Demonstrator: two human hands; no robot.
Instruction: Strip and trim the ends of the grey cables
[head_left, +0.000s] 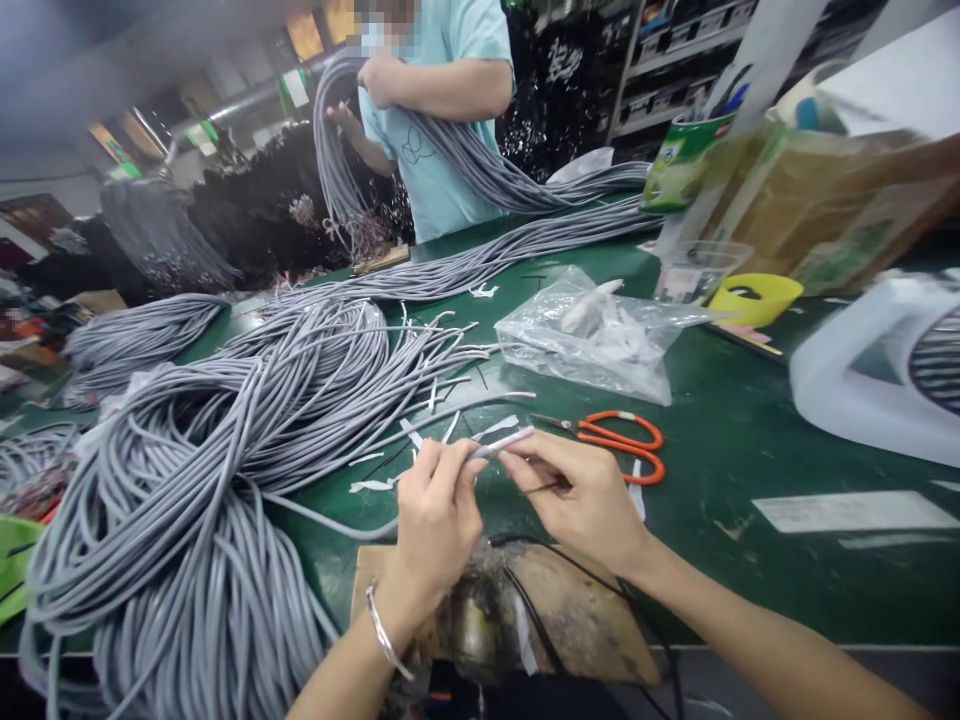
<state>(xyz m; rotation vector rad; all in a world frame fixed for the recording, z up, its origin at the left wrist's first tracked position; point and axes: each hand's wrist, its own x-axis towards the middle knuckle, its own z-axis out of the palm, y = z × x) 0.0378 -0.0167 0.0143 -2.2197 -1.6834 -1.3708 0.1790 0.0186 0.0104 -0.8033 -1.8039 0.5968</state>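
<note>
My left hand pinches the end of a grey cable just above the green table. My right hand is closed beside it, fingertips on the same cable end, with a thin dark wire under the fingers. A silver bangle circles my left wrist. A big heap of grey cables lies to the left of my hands. Below my hands sits a worn wooden block with a black wire across it.
Orange-handled scissors lie right of my hands. Behind them are a clear plastic bag, a yellow bowl, a white fan and cardboard boxes. Across the table a person in a light blue shirt holds a cable bundle.
</note>
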